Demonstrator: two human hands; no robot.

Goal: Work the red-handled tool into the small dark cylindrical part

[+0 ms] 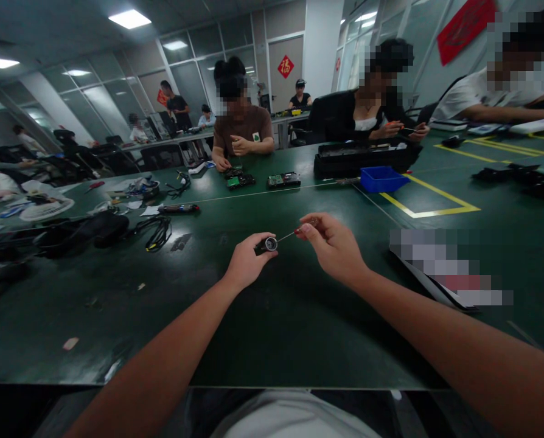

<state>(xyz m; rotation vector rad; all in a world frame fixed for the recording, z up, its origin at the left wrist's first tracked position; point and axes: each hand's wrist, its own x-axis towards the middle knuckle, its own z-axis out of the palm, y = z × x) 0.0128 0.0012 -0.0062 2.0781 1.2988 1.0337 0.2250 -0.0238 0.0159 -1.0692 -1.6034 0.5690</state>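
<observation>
The left hand (pixel 247 261) has its thumb and forefinger curled partway around a small, round part (pixel 271 244), gripping it at the sides with its hollow end facing the wearer. The right hand (pixel 338 246) is closed in a pinch on the handle of a slim driver (pixel 286 236), whose shaft slants down to the part's right side. Both are held over the worktop (pixel 299 340), in from the middle of its near edge. Whether the tip sits inside the rim or only against it is too small to tell.

The main risk is a slip: if the tip is badly seated or pushed at a slant, it could skid off the rim and jab the left thumb or forefinger close by. Turning force could also twist the part out of that light grip, since only fingertips seem to brace it. Dropped, it could roll across the smooth surface and over the near edge. Anything small inside might tip out too, as the hollow end is uncovered.
</observation>
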